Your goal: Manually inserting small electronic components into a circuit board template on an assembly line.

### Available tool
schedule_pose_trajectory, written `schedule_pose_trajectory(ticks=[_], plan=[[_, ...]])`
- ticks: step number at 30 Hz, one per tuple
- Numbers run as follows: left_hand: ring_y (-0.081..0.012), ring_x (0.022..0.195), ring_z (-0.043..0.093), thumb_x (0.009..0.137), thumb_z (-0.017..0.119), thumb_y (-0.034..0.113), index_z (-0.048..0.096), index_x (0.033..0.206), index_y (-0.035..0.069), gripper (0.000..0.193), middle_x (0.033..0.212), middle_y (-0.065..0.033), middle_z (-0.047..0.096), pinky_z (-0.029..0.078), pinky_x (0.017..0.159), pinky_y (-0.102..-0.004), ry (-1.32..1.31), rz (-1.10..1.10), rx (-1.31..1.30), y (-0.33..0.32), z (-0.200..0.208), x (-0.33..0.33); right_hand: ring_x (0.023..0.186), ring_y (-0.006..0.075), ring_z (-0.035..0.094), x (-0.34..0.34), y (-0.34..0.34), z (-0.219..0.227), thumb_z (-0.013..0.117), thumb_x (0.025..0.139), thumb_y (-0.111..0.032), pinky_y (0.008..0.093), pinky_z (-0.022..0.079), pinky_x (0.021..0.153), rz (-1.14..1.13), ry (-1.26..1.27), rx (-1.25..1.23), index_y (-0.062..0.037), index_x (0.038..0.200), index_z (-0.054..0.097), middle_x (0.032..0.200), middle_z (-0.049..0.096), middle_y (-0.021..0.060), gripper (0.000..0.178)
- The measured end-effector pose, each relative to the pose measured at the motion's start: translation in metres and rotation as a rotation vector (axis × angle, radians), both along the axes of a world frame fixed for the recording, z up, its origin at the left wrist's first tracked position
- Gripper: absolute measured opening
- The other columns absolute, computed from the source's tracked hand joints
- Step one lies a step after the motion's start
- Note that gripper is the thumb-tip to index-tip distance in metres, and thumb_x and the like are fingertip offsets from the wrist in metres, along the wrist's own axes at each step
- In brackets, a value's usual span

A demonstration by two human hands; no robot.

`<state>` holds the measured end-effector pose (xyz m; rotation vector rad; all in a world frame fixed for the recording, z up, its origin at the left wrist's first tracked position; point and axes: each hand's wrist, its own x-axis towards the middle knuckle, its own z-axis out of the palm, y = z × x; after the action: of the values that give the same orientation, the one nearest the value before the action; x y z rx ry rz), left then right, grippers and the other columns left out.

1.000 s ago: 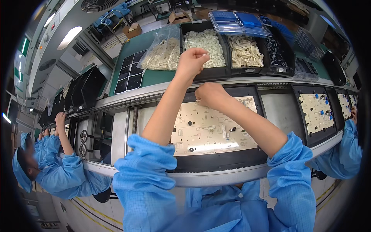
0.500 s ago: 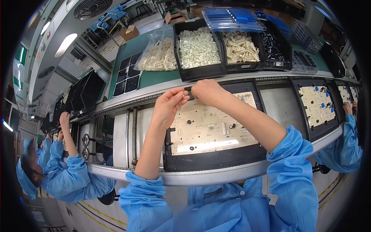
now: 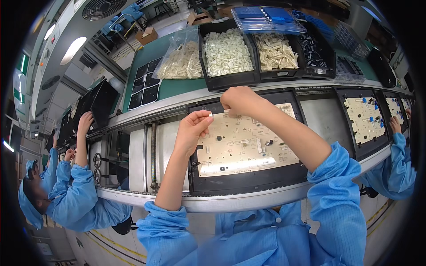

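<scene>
A cream circuit board (image 3: 239, 157) lies in a black carrier frame (image 3: 248, 186) in front of me, with a few small parts standing on it. Above the board's upper left part, my left hand (image 3: 191, 132) pinches a small white connector (image 3: 210, 115) between thumb and fingertip. My right hand (image 3: 242, 102) reaches across to the board's far edge with its fingers bent down and closed. Whatever lies between those fingertips is hidden by the hand.
Beyond the rail stand black bins of white connectors (image 3: 227, 53), cream connectors (image 3: 276, 52) and dark parts (image 3: 314, 52). A clear bag of cream parts (image 3: 181, 62) lies left of them. More boards (image 3: 364, 119) sit to the right. Co-workers in blue sit on both sides.
My hands were close together above the board's far edge. The left has moved slightly down and away, showing the white connector; the right has lowered its fingers to the board.
</scene>
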<state>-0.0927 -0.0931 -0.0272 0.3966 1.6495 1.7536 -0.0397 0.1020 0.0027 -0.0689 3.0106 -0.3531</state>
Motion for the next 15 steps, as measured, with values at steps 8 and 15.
schedule_pose_trajectory(ticks=[8,15], plan=[[-0.0002,0.057,0.047,0.081,0.070,0.010,0.063,0.100,0.001,0.022,0.077,0.0031,0.061,0.036,0.050,-0.0139,0.171,-0.062,-0.184,0.007,0.001,0.012,0.083,0.0269,0.067,0.000,0.006,-0.011,0.068,0.070,-0.015,0.0381,0.052,0.069,-0.032,0.020,-0.007,-0.0112,0.084,0.071,0.085,0.069,0.0102,0.015],[-0.0002,0.057,0.045,0.079,0.070,0.011,0.066,0.097,0.001,0.021,0.079,0.0030,0.062,0.037,0.052,-0.0165,0.538,-0.097,-0.371,0.011,0.000,0.018,0.083,0.0259,0.066,0.002,0.004,-0.005,0.067,0.069,-0.016,0.0378,0.051,0.067,-0.017,-0.055,0.102,-0.0103,0.083,0.070,0.083,0.068,0.0088,0.015]])
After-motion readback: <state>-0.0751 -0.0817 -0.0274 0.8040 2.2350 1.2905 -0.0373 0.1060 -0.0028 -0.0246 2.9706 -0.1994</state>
